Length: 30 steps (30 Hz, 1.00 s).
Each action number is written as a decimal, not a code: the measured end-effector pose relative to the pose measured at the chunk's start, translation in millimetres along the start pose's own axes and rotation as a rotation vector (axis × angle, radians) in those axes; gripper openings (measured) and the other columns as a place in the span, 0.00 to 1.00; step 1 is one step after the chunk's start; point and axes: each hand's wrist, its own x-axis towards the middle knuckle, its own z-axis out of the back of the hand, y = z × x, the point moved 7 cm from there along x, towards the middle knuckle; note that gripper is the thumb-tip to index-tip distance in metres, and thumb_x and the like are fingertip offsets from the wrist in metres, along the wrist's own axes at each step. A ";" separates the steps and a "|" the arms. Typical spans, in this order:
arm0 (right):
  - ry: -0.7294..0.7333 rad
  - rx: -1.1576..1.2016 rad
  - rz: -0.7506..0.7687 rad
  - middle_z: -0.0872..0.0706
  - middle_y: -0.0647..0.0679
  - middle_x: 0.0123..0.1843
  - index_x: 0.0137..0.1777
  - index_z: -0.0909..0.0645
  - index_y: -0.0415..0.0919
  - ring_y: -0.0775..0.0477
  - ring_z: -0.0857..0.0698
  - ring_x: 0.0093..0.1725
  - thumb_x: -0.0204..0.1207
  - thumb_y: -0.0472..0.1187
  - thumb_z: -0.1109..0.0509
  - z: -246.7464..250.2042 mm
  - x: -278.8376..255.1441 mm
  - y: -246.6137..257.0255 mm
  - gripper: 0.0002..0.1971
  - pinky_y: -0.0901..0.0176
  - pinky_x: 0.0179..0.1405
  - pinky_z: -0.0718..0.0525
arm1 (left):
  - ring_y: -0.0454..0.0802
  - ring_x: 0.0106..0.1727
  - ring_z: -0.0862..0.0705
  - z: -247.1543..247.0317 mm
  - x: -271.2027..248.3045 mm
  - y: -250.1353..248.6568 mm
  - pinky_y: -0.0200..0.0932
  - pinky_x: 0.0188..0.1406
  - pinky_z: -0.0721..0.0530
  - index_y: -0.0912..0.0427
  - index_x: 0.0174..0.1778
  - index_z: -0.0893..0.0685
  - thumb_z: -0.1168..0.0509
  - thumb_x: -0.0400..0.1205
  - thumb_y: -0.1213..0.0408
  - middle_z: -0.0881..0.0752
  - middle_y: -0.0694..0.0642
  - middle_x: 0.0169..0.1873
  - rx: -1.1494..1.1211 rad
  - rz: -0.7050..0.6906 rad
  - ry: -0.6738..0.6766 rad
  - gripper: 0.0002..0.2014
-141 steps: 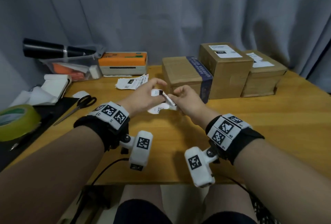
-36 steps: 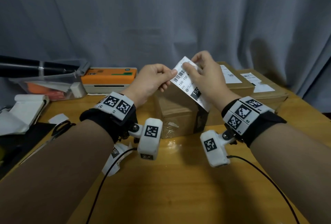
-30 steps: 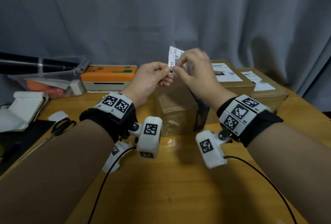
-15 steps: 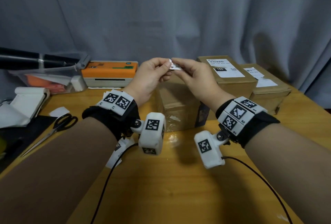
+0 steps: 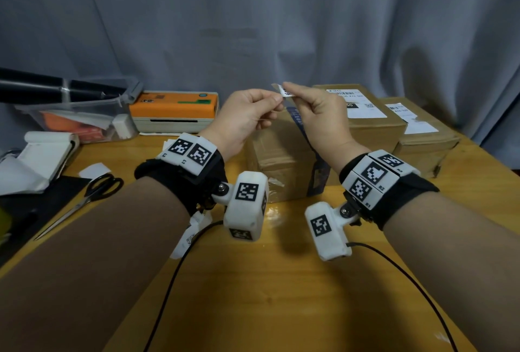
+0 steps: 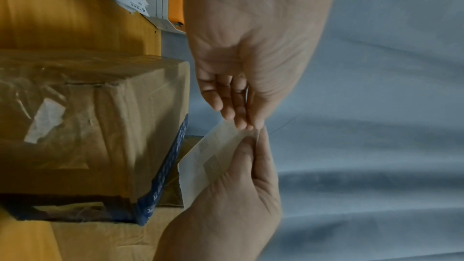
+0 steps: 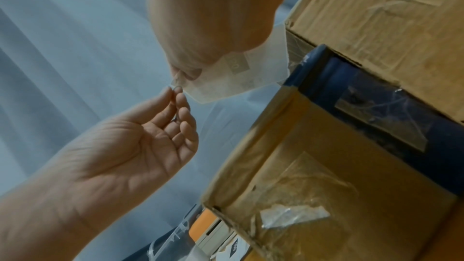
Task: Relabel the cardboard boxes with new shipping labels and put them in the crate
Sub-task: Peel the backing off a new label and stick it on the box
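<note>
Both hands are raised over the near cardboard box [image 5: 281, 160], which has blue tape along one edge and no label on top. My right hand [image 5: 289, 91] pinches a white shipping label [image 5: 283, 90], seen almost edge-on from the head. The wrist views show the label's pale back [image 6: 198, 164] [image 7: 251, 78]. My left hand [image 5: 274, 101] pinches at the label's corner with thumb and forefinger [image 7: 174, 90]. Two more boxes [image 5: 374, 126] [image 5: 427, 140] stand behind on the right, each with a white label on top. No crate is in view.
An orange label printer [image 5: 174, 107] sits at the back of the wooden table [image 5: 281, 295]. Scissors [image 5: 84, 199], paper scraps and a clear bin [image 5: 78, 118] lie to the left. Loose labels [image 5: 188, 236] lie under my left wrist. Grey curtain behind.
The label faced me a second ago and has since turned edge-on and come lower. Both hands stay together at its top corner, above the near box.
</note>
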 end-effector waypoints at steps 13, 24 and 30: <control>0.020 -0.022 -0.059 0.13 0.44 0.55 0.62 0.15 0.46 0.48 0.18 0.59 0.80 0.37 0.34 -4.7 1.0 -0.9 0.14 0.61 0.62 0.21 | 0.39 0.32 0.19 1.8 -1.2 -1.2 0.32 0.33 0.22 0.58 0.42 0.14 0.33 0.81 0.65 0.14 0.49 0.33 -0.077 0.032 -0.044 0.04; 0.042 -0.030 -0.071 0.14 0.42 0.55 0.63 0.15 0.48 0.47 0.18 0.58 0.80 0.38 0.34 -6.9 1.5 -5.8 0.14 0.62 0.61 0.23 | 0.39 0.32 0.19 -1.4 0.3 -0.9 0.31 0.34 0.21 0.59 0.43 0.15 0.34 0.81 0.65 0.15 0.49 0.33 -0.092 0.029 -0.039 0.04; 0.028 0.023 -0.073 0.12 0.42 0.50 0.62 0.15 0.45 0.45 0.16 0.54 0.79 0.38 0.34 -6.7 0.4 -7.4 0.14 0.59 0.57 0.21 | 0.39 0.32 0.20 -5.6 2.3 -0.7 0.30 0.33 0.22 0.59 0.43 0.15 0.35 0.82 0.66 0.16 0.49 0.33 -0.094 0.001 -0.019 0.05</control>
